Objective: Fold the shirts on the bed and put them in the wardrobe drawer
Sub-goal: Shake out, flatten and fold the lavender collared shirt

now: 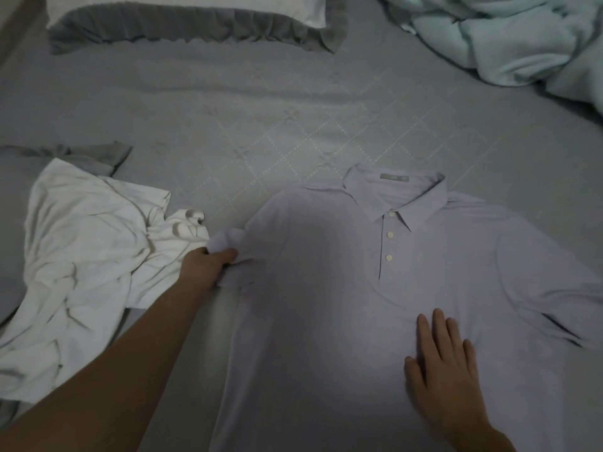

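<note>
A pale lilac polo shirt (pixel 326 305) lies face up and spread flat on the grey bed (pixel 228 109), collar pointing away from me, three buttons showing. My left hand (pixel 205 265) grips the end of its left sleeve, which is bunched up. My right hand (pixel 440 363) lies flat on the shirt's front below the placket, fingers straight and spread. A crumpled white shirt (pixel 85 262) lies in a heap to the left, its edge touching the gripped sleeve.
A grey-frilled pillow (pixel 195 24) sits at the far end of the bed. A rumpled pale blue duvet (pixel 522 37) fills the top right corner. Another grey pillow (pixel 19 177) lies partly under the white shirt at the left.
</note>
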Available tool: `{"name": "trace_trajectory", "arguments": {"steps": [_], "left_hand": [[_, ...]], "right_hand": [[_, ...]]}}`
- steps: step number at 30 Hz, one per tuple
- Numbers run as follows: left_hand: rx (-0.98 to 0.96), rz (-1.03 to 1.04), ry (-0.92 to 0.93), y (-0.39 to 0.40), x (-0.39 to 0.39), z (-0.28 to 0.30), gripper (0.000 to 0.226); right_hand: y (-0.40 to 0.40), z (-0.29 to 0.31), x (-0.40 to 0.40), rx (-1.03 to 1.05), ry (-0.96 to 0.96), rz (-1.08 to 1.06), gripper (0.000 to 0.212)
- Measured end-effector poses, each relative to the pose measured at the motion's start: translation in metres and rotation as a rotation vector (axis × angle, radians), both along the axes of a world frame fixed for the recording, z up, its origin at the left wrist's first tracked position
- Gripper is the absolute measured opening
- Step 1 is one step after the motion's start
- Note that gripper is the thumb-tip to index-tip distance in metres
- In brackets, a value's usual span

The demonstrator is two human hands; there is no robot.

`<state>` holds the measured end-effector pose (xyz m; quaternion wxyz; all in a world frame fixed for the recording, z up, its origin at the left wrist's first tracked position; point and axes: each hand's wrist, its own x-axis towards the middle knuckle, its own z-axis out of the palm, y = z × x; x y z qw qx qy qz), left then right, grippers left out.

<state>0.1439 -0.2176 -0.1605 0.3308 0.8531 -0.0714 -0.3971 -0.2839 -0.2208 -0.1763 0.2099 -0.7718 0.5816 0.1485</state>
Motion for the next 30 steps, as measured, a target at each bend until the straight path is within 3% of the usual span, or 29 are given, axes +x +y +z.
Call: {"name": "trace_trajectory", "arguments": {"steps": [3,6,10,12,14,16,18,19,21,23,25,30], "left_hand": [[-0.101,0.009,-0.058,0.002,-0.009,0.006,0.063],[-0.202,0.021,-0.009,0.002,-0.020,0.012,0.047],[-0.359,-0.018,0.120,-0.004,-0.050,0.033,0.030],[-0.456,-0.063,0.339,-0.007,-0.066,0.051,0.027],[-0.501,-0.117,0.533,-0.005,-0.073,0.063,0.036],[-0.514,-0.100,0.539,0.008,-0.075,0.064,0.039],[-0.424,-0.043,0.287,0.033,-0.080,0.055,0.022],[-0.306,-0.044,0.106,0.050,-0.083,0.046,0.014],[0.026,-0.173,-0.130,0.092,-0.094,0.028,0.027],[0.278,-0.375,-0.186,0.142,-0.108,0.011,0.045],[0.350,-0.452,-0.189,0.187,-0.120,0.002,0.043],[0.422,-0.496,-0.170,0.252,-0.142,0.000,0.028]], "right_hand": [[0.006,0.015,0.028,0.028,-0.040,-0.050,0.078],[0.009,0.029,0.080,0.006,-0.394,-0.036,0.071],[-0.011,0.054,0.176,0.521,-0.851,-0.192,0.075],[-0.026,0.059,0.215,0.576,-1.049,-0.238,0.067],[-0.039,0.060,0.238,0.464,-1.083,-0.348,0.047],[-0.050,0.055,0.241,0.360,-0.969,-0.492,0.034],[-0.059,0.042,0.228,0.295,-0.912,-0.587,0.013],[-0.061,0.036,0.219,0.295,-0.885,-0.648,0.011],[-0.062,0.024,0.198,0.341,-0.842,-0.810,0.022],[-0.056,0.016,0.180,0.445,-0.928,-1.020,0.027],[-0.044,0.016,0.168,0.547,-1.001,-1.127,0.022],[-0.001,0.015,0.164,0.692,-0.929,-1.012,0.015]]}}
